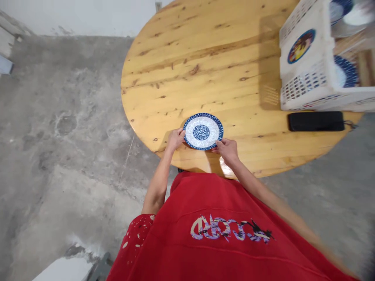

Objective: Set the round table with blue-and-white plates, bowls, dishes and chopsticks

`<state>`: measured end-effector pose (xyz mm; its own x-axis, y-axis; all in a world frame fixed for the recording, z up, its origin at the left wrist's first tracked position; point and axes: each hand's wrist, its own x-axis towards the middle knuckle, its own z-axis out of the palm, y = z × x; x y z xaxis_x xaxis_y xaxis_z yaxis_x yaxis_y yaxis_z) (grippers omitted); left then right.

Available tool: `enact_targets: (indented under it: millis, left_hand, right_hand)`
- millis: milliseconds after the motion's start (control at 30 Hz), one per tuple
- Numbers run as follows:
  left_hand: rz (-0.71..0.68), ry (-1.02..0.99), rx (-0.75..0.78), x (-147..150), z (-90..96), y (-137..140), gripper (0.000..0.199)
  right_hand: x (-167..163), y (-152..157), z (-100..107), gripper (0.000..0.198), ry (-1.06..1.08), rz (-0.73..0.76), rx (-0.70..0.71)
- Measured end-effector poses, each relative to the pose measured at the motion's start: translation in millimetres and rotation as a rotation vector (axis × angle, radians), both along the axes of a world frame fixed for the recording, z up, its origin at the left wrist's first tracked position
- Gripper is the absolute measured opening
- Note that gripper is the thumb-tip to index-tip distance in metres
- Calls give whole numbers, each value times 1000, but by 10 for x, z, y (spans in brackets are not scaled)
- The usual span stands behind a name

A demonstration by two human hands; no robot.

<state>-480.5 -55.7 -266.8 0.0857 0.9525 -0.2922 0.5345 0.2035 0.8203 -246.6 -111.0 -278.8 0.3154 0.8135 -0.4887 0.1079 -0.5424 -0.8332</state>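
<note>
Partly, the white crate (320,58) is cut off by the right edge of the picture and its contents blur, while whether the patterned plate (201,132) touches the wooden table (219,74) beneath is hard to tell. The left hand (176,138) and right hand (228,150) pinch the plate's rim near the table's edge, fingers partly hidden below it. Inside the crate, blue-and-white dishes (348,72) show.
</note>
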Motion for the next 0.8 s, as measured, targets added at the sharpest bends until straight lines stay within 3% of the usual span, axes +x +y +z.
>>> enact_targets:
  millis: [400, 800]
  left_hand:
    - [5, -7, 18, -40, -112, 14, 29]
    - [8, 32, 19, -51, -43, 89, 27]
  right_hand:
    - [-33, 36, 55, 14, 16, 5, 21]
    - [-95, 95, 142, 18, -4, 9, -10]
